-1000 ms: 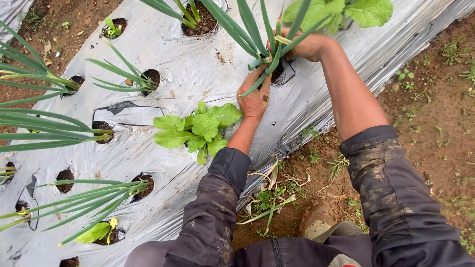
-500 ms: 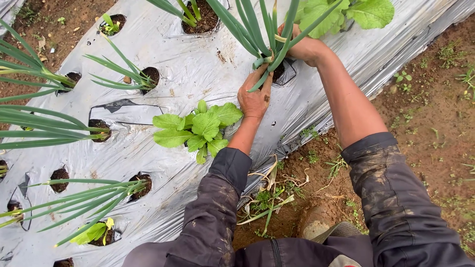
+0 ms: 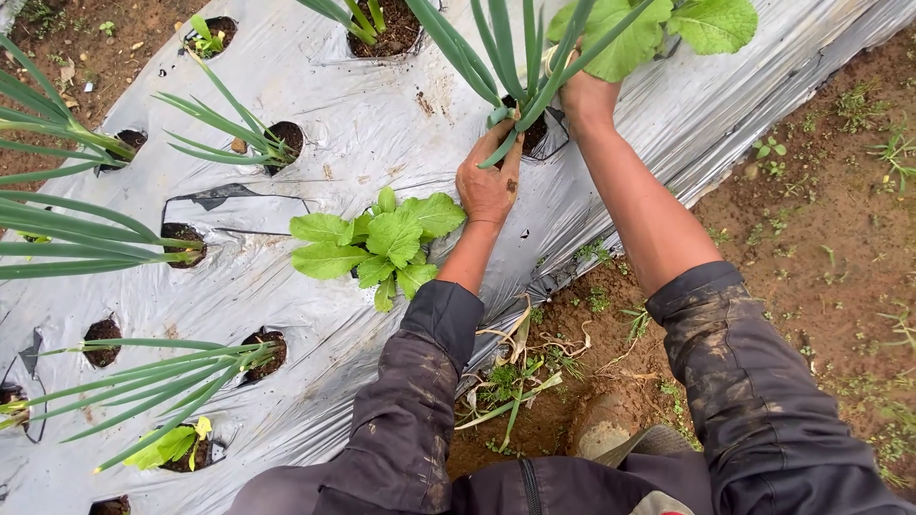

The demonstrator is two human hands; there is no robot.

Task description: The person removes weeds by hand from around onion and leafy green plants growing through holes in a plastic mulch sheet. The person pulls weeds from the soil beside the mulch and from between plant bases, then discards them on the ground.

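Partly leaf-hidden right hand (image 3: 584,93), left hand (image 3: 489,176) gripping onion stalks (image 3: 520,76)

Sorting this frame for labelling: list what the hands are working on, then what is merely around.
In hand: left hand and right hand at the base of the green onion clump in its planting hole.

Just around: leafy seedling, plastic mulch sheet, pulled weeds.

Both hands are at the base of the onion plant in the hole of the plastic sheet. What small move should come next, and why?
Probably press the soil around the stem base: the left hand and right hand flank the green onion plant at its hole, and its leaves lean.
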